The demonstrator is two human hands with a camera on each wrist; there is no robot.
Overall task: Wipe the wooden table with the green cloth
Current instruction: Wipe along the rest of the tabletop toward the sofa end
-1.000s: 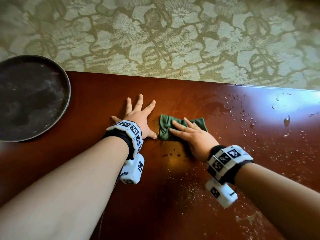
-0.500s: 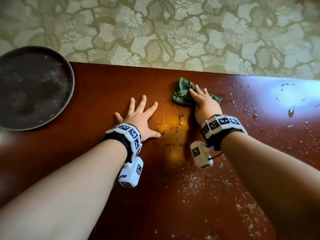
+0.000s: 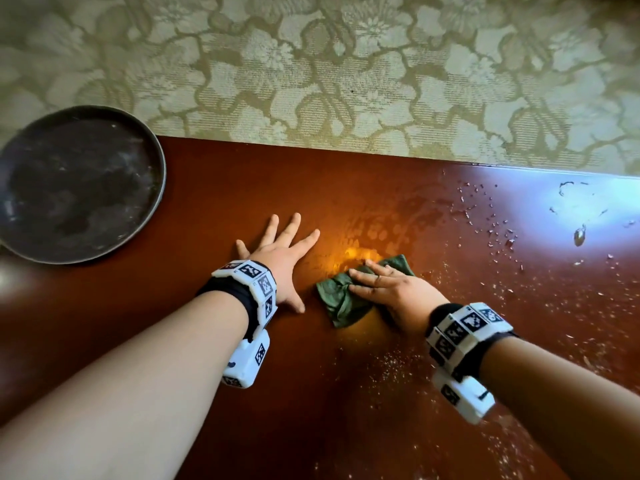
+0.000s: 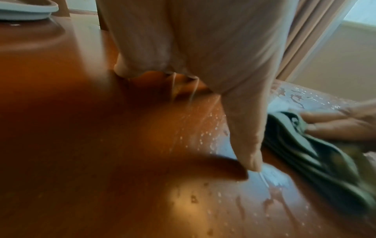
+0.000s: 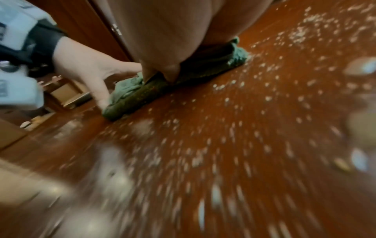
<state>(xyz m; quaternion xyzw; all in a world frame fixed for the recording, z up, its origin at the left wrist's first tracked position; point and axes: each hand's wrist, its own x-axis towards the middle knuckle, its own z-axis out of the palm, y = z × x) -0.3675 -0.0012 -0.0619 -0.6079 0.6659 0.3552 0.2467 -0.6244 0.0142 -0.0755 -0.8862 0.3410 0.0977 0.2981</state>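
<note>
A crumpled green cloth (image 3: 341, 299) lies on the glossy reddish wooden table (image 3: 381, 188), near its middle. My right hand (image 3: 384, 284) presses down on the cloth with flat, straight fingers. The cloth (image 5: 130, 93) shows under that palm in the right wrist view, and at the right edge of the left wrist view the cloth (image 4: 317, 154) lies under fingers. My left hand (image 3: 282, 249) rests flat on the bare wood just left of the cloth, fingers spread, its thumb (image 4: 247, 133) close to the cloth's edge.
A dark round metal tray (image 3: 74, 183) sits at the table's far left. Water drops and white specks (image 3: 491, 216) cover the table's right side and the near part (image 5: 223, 128). A floral carpet (image 3: 346, 71) lies beyond the far table edge.
My right hand pushed the cloth away toward the far edge, then drew it back toward me beside the left thumb. The left hand stayed planted.
</note>
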